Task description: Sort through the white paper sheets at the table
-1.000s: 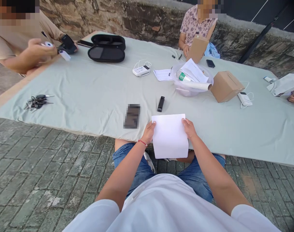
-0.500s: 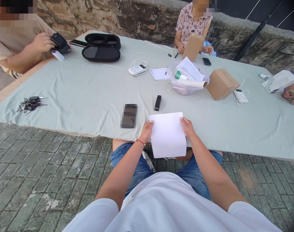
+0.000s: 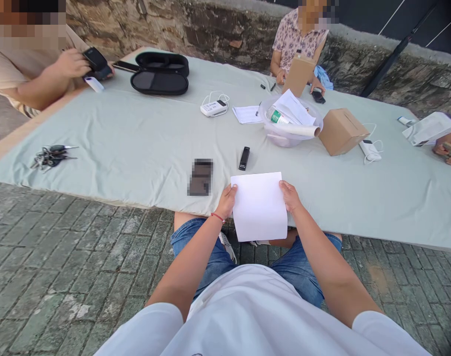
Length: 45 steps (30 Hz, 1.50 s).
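- Pinching the white paper from both sides: left hand had the left edge, right hand had the right, both up near the far corners with thumbs on top.
- Paper looked blank on the visible face, bent a little, and its near end stuck out past the table edge over the lap. Couldn't tell if it touched the tablecloth.
- Red bracelet on the left wrist.
- Small black gadget lay just beyond the paper, and a blurred-out dark item sat near the left hand.
- Farther out, a clear plastic tub held papers, a green-labelled bottle and a roll, with a cardboard box right beside it.
- Keys were bunched way off left.
- Across the table, someone in a floral shirt had one hand on a dark phone.
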Each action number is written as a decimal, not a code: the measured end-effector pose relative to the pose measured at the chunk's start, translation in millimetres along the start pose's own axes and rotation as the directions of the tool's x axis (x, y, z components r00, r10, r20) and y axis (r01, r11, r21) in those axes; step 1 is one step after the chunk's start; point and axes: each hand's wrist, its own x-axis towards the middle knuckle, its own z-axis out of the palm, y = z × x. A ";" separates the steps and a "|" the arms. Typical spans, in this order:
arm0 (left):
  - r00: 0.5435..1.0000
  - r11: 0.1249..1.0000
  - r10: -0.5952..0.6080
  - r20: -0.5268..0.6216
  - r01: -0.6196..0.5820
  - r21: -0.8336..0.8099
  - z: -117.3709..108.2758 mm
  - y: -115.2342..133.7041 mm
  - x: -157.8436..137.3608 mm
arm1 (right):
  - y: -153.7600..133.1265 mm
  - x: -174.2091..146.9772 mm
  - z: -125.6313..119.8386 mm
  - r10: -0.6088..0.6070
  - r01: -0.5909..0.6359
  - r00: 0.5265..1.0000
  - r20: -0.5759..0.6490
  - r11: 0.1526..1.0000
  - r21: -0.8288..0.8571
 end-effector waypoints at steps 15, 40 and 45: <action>0.876 0.811 0.455 0.157 -0.481 0.333 26.2 78.9 -8.4 | -53.2 -8.4 -11.0 -0.061 0.041 0.988 0.144 0.990 0.136; 0.738 0.687 0.641 0.210 -0.674 0.273 66.0 118.9 -20.7 | -96.2 -26.9 -29.4 -0.323 0.322 0.947 0.004 0.945 0.049; 0.782 0.721 0.561 0.271 -0.623 0.302 61.1 117.7 -18.0 | -92.1 -21.6 -27.1 -0.329 0.328 0.944 0.029 0.943 0.048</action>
